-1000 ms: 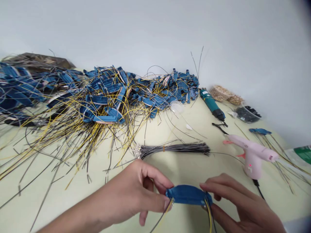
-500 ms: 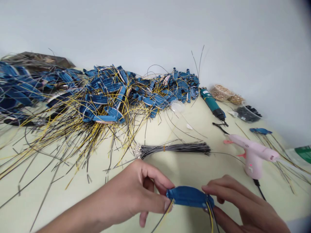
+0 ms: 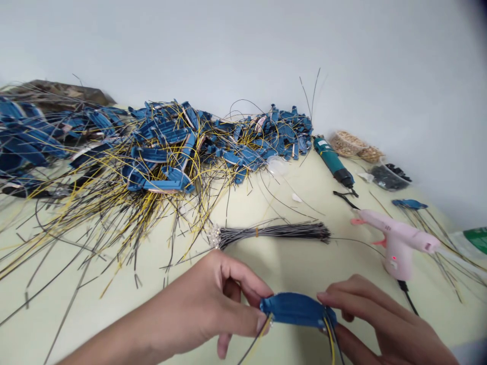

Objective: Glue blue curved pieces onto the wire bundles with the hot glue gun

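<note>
Blue plastic, gently curved, makes up the piece [image 3: 297, 309] held at the near edge of the scene, just above the pale surface [image 3: 312, 274], spanning the gap between two hands. Its left end is pinched in the narrow grip of the left hand [image 3: 213, 299], thumb in front and forefinger behind, which probably steadies it. On the right hand [image 3: 380, 317], the grip is spread around the other end, forefinger at the top edge and thumb lower down; how firmly it presses, I cannot tell. Holding only the ends leaves the broad face uncovered, and the left wires [image 3: 258, 337] and right wires [image 3: 332, 337], black and yellow, hang toward the near side, seemingly out of the fingers' way.

Just beyond the hands lies a bundle of dark wires [image 3: 281, 232], banded around the middle, perhaps so that they don't scatter. Farther off and to the left, a heap of blue pieces [image 3: 163, 167] sprawls with wires trailing nearward. A pink glue gun [image 3: 399, 243] stands on its handle at the right, nozzle pointing left, likely placed for an easy reach. Beyond it lies a teal tool [image 3: 331, 159].
</note>
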`<state>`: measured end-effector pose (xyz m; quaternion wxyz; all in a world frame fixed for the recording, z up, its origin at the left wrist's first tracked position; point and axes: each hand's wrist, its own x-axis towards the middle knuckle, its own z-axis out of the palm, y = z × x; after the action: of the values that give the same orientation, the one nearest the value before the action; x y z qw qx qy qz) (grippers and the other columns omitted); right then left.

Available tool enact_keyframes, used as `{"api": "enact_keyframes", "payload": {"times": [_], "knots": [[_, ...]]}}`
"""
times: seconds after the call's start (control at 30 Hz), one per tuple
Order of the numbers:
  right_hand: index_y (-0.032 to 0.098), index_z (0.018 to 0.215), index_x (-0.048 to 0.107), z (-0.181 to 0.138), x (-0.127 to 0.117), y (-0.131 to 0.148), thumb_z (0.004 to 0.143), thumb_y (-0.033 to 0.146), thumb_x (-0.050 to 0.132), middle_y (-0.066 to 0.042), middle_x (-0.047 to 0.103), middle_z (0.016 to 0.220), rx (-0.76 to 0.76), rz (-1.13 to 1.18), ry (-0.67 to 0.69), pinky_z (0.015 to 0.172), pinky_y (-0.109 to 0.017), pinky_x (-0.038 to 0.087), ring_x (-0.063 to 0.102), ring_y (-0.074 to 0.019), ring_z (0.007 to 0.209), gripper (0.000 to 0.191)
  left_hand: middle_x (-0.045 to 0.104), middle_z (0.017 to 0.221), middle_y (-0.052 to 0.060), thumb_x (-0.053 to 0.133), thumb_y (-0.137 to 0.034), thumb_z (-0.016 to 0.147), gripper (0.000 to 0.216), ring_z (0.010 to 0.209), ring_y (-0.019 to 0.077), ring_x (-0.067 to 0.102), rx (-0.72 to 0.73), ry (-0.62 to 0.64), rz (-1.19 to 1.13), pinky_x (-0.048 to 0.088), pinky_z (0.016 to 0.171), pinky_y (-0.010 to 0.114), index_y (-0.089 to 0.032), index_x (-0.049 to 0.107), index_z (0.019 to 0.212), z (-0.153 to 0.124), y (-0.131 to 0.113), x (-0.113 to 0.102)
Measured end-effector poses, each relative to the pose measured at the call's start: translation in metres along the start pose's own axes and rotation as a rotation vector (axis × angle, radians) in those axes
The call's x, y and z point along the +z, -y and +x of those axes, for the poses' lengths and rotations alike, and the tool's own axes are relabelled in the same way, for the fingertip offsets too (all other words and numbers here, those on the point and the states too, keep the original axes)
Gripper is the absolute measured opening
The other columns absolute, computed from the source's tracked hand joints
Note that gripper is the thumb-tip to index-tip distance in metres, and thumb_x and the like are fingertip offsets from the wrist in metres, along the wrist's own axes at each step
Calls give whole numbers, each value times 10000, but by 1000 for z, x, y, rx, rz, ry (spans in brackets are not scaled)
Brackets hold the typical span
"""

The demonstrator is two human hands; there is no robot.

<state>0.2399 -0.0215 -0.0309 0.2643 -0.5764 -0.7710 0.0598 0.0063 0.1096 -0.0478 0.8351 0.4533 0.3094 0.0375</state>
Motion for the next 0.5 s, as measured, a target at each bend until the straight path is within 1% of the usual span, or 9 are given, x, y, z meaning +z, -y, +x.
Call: {"api": "enact_keyframes", "payload": {"times": [0.2,0.33,0.5], "knots": [[233,1047,616,1,-1,-1,832,192,663,-13,674,828,-18,-46,24,609,-145,577,663,-106,681,224,626,570,-43,786,-201,655,171,401,39,488,0,4,7,451,359,112,-164,757,819,1,0,0],[226,1050,612,3,-3,-1,837,187,659,-11,673,820,-23,-36,39,587,-132,570,652,-94,650,222,622,558,-48,789,-194,644,180,393,37,488,-6,4,-1,452,355,109,-161,755,817,2,-1,0],[229,1066,608,1,-4,-1,847,198,654,-19,682,842,-23,-46,47,627,-145,581,670,-106,695,226,614,547,-47,789,-190,641,160,392,34,482,4,12,-20,449,350,104,-158,756,794,2,-1,0]]}}
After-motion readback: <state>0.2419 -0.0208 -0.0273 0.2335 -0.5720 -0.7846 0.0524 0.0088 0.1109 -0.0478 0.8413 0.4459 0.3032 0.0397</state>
